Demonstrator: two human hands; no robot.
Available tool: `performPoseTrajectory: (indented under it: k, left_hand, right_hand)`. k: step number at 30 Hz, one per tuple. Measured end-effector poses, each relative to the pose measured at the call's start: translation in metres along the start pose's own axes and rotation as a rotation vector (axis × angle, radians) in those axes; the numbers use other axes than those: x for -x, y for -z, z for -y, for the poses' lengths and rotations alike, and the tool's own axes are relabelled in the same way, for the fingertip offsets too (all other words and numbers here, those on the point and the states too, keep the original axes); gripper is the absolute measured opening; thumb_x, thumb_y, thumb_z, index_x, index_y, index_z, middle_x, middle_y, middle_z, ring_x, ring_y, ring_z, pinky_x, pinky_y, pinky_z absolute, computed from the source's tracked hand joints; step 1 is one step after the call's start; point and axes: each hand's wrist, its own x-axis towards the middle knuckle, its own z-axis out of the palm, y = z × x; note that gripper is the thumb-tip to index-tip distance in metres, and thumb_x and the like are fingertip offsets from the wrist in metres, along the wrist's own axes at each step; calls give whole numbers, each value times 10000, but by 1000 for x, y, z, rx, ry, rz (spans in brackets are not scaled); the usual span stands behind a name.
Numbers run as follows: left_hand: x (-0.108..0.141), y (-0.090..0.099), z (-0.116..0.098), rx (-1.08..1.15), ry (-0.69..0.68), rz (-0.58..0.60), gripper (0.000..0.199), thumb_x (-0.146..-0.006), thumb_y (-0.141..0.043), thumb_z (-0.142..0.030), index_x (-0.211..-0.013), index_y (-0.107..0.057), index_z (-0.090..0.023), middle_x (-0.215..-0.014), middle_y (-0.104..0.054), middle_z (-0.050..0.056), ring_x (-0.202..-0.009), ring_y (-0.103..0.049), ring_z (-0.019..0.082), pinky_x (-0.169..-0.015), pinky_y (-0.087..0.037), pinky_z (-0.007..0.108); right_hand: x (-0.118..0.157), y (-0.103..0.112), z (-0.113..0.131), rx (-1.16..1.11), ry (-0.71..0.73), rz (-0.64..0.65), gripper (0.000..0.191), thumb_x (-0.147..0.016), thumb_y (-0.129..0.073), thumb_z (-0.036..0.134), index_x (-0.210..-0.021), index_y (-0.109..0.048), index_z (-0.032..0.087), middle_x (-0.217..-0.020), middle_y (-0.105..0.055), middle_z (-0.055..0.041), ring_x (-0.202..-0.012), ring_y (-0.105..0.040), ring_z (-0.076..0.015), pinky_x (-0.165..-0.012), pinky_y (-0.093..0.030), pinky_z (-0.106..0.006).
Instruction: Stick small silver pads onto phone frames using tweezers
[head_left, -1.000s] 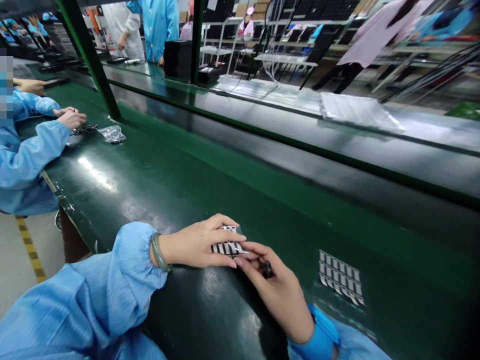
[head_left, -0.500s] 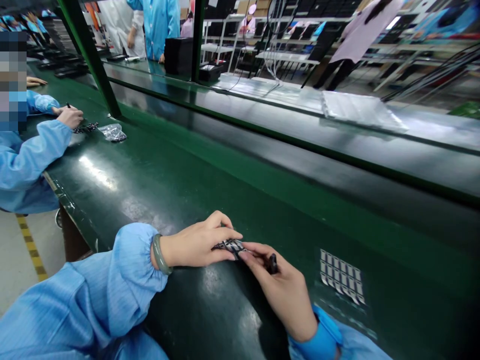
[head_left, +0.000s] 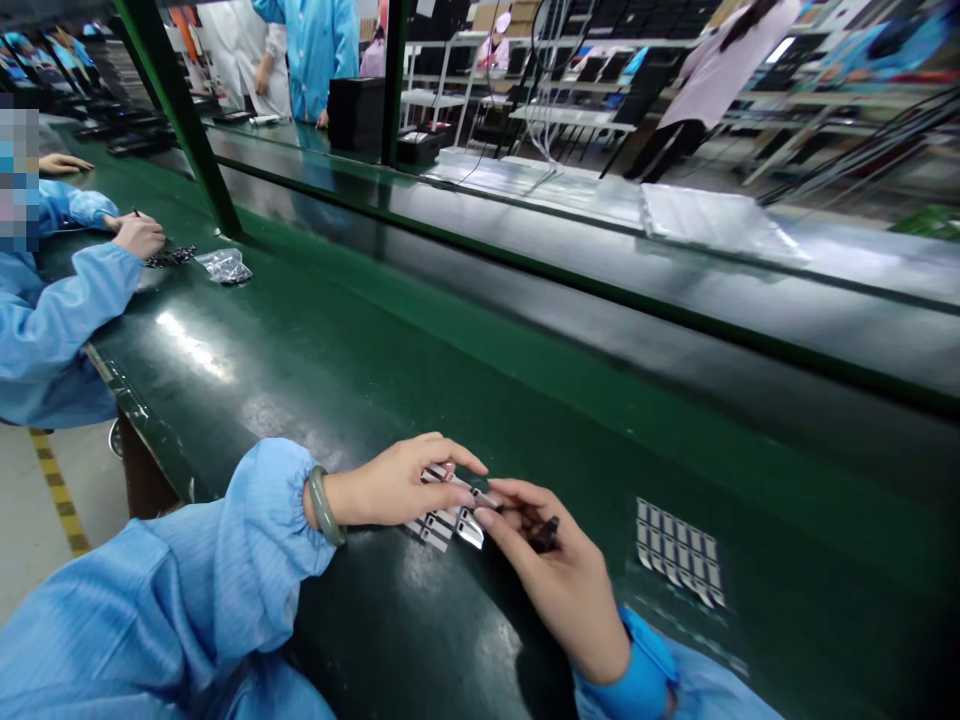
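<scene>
My left hand (head_left: 401, 488), a green bangle on its wrist, grips a small sheet of silver-and-dark stickers (head_left: 435, 533) just above the green bench. The fingers hide part of the sheet. Close against its fingertips, my right hand (head_left: 566, 570) has thumb and forefinger drawn together at the sheet's right edge. A small black part (head_left: 546, 535) is tucked in the curled fingers of that hand. Whether a loose sticker is between the right fingertips I cannot tell. Another sheet of similar stickers (head_left: 679, 550) lies flat on the bench to the right.
A green post (head_left: 180, 120) rises from the bench at the left. Near it lie a clear plastic bag (head_left: 225, 266) and a co-worker's hands (head_left: 140, 236) with small black parts. Beyond a raised ledge are clear plastic sheets (head_left: 720, 222). Other people stand behind.
The sticker sheet in my left hand has tilted and spread out below the fingers, showing more of its face. The black part has turned slightly in my right hand.
</scene>
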Motion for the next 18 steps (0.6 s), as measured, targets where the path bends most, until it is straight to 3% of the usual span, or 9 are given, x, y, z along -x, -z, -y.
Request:
performPoseTrajectory:
  k: [3, 8, 18]
  left_hand:
    - [1, -1, 2, 28, -78, -5, 285, -841, -607, -193, -1126, -606, -203, -906, -545, 19, -806, -557, 112, -739, -477, 228]
    - [1, 1, 3, -109, -254, 19, 263, -875, -574, -205, -1128, -629, -159, -926, -592, 56, -844, -568, 129, -763, -473, 229]
    - [0, 0, 0, -190, -228, -43, 157, -864, -589, -191, -978, -682, -139, -859, -631, 45, -815, -597, 128, -775, -475, 221]
  right_hand:
    - [0, 0, -1, 36, -24, -16, 249, -805, -649, 407, -958, -658, 211, -786, -666, -33, -658, -606, -169, -569, -505, -269]
    - [-1, 0, -1, 55, -43, -52, 230, -799, -652, 413, -899, -689, 209, -816, -687, -36, -676, -621, -180, -593, -510, -281]
    - [-2, -2, 0, 79, -64, -79, 203, -802, -657, 412, -852, -705, 220, -811, -693, -26, -729, -639, -190, -638, -518, -275]
